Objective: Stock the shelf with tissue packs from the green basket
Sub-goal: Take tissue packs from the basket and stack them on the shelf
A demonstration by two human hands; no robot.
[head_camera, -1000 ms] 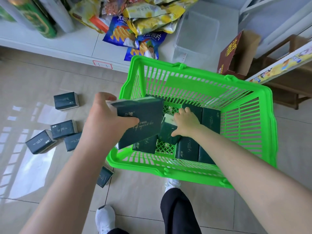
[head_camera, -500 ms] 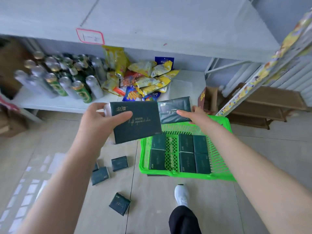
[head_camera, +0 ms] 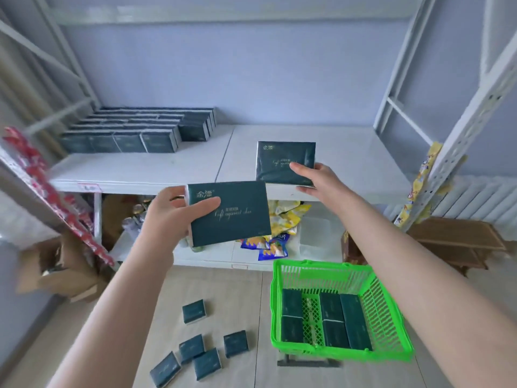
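Head view. Task partway, by my reading: stocked packs stand in tight rows at the back left of the shelf, whose right half is bare white board.

Left hand grips one tissue pack by its short edge, thumb across the face, fingers curled behind, in front of the shelf edge. Right hand pinches a second pack over the shelf front.

Green basket on the floor holds about six basket packs. Five loose packs lie on the floor beside it.

Packs: flat, rectangular, dark-green glossy film, likely soft-sided. Basket: rigid plastic lattice.
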